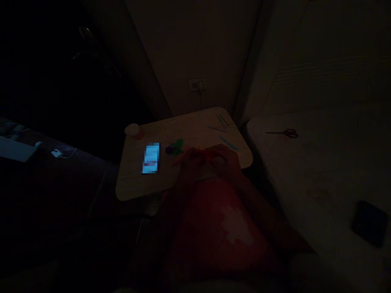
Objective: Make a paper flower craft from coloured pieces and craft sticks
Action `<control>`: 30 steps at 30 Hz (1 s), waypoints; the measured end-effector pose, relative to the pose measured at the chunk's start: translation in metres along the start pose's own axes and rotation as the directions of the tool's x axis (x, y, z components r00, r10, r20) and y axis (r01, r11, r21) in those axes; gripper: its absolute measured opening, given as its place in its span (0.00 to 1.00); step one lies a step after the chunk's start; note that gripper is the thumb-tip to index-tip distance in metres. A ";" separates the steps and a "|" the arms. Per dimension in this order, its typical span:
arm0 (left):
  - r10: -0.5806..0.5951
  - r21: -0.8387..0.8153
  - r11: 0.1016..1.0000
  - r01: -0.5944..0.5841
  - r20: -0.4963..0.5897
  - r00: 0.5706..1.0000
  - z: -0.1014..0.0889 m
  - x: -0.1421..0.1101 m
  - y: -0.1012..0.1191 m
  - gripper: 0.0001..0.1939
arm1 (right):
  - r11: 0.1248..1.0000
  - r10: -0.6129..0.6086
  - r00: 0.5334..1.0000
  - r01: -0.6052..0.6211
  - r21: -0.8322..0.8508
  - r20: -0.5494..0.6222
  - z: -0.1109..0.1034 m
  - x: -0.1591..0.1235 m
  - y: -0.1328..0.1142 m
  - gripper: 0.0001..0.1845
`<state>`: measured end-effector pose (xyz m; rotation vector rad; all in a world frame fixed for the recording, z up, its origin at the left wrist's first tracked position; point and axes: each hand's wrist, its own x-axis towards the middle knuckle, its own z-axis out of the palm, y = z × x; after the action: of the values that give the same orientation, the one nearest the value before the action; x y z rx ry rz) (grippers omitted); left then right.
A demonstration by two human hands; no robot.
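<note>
Phone (151, 158) screen glows blurred, unreadable, beside both hands (207, 160).

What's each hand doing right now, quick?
Left hand: fingers closed on a thin orange strip over the small table.
Right hand: curled at the strip's other end; grip too dark to tell.

We see the phone (151, 158) lying on the small table (189, 126). Left and behind it sits 1 cup (133, 130); right of it our 2 hands (207, 160) meet over the table. Scissors (284, 133) lie on the bed (320, 162), far right of the phone.
</note>
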<state>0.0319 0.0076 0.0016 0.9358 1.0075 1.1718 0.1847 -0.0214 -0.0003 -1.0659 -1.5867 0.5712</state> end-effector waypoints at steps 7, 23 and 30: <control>-0.049 -0.014 0.999 0.049 0.005 0.999 -0.008 0.006 -0.003 0.10 | 0.973 -0.153 0.982 0.169 -0.155 0.109 -0.004 0.002 0.011 0.12; 0.116 0.088 0.988 -0.130 0.147 0.982 -0.001 -0.004 0.016 0.19 | 0.988 0.131 0.983 -0.117 0.105 -0.129 -0.001 0.001 -0.007 0.14; 0.237 0.114 0.961 -0.250 0.119 0.964 -0.003 -0.007 0.020 0.12 | 0.916 0.259 0.966 -0.240 0.321 -0.018 0.006 -0.001 -0.005 0.19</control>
<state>0.0231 0.0037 0.0211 1.2385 0.9094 1.2584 0.1776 -0.0233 0.0015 -1.0344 -1.2597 0.9262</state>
